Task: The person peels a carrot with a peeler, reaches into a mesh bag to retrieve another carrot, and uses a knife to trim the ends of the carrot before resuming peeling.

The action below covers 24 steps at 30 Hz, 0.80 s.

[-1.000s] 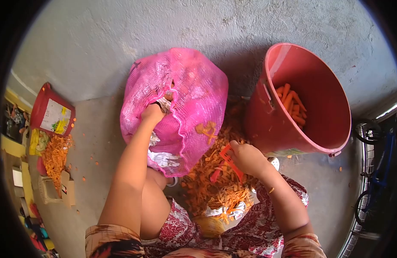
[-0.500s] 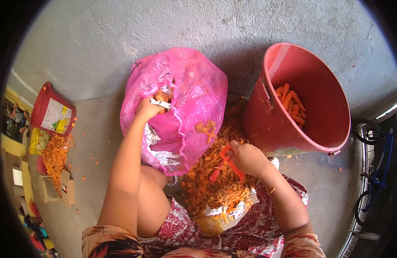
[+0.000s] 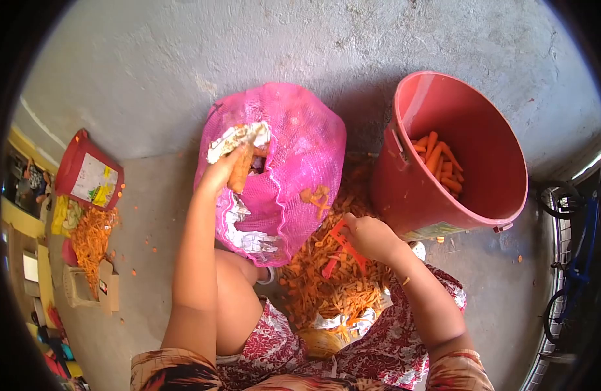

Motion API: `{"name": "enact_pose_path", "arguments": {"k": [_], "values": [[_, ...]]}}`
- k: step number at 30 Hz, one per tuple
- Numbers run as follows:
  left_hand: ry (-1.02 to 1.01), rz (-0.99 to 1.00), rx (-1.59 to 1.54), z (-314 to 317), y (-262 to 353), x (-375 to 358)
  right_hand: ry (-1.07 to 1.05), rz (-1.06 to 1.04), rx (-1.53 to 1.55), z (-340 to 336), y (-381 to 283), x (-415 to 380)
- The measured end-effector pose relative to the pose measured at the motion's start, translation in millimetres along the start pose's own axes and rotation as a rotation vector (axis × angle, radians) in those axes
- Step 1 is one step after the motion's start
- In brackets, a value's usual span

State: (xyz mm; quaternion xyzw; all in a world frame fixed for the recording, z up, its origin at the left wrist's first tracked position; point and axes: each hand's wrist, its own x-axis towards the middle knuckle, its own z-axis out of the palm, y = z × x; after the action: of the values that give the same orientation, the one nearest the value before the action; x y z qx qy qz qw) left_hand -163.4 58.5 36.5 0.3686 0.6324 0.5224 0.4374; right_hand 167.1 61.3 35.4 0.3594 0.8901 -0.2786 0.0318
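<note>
At the opening of a pink mesh sack (image 3: 307, 150), my left hand (image 3: 221, 171) holds an unpeeled carrot (image 3: 241, 171). Crumpled white paper (image 3: 238, 138) lies just beyond the fingers, and more paper lines the sack's mouth. My right hand (image 3: 369, 239) is closed around a red peeler (image 3: 347, 244), above a heap of orange peelings (image 3: 333, 280) between my legs. Peeled carrots (image 3: 438, 159) lie inside the large red bucket (image 3: 466, 208) at the right.
A smaller red bucket (image 3: 89, 171) stands at the left, near another pile of peelings (image 3: 89, 244) and a cardboard box (image 3: 107, 287). A grey wall (image 3: 300, 39) rises behind the sack. At the far right is a blue bicycle (image 3: 584, 241).
My left hand has drawn a carrot out of the sack's opening, and white paper has come up beside it. My right hand stays nearly in place with the peeler.
</note>
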Motion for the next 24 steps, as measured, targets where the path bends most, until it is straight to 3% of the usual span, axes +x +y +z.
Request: {"name": "enact_pose_path", "arguments": {"k": [4,8,11,17,24], "values": [[-0.250,-0.343,-0.067,-4.4,-6.0,-3.0,-0.030,-0.005,-0.003,2.5,-0.4,0.3],[-0.183,-0.291,-0.152,-0.5,-13.1,-2.0,-0.035,-0.004,-0.015,-0.1,-2.7,-0.6],[-0.151,-0.359,-0.241,5.0,-10.8,-5.0,-0.007,-0.020,-0.006,-4.9,-3.3,-0.8],[-0.218,-0.385,-0.311,22.6,-3.6,-19.9,0.104,-0.061,0.052,1.4,2.9,0.4],[-0.099,-0.147,-0.549,57.9,-4.0,-52.3,0.050,-0.003,0.033,3.6,11.7,5.6]]}}
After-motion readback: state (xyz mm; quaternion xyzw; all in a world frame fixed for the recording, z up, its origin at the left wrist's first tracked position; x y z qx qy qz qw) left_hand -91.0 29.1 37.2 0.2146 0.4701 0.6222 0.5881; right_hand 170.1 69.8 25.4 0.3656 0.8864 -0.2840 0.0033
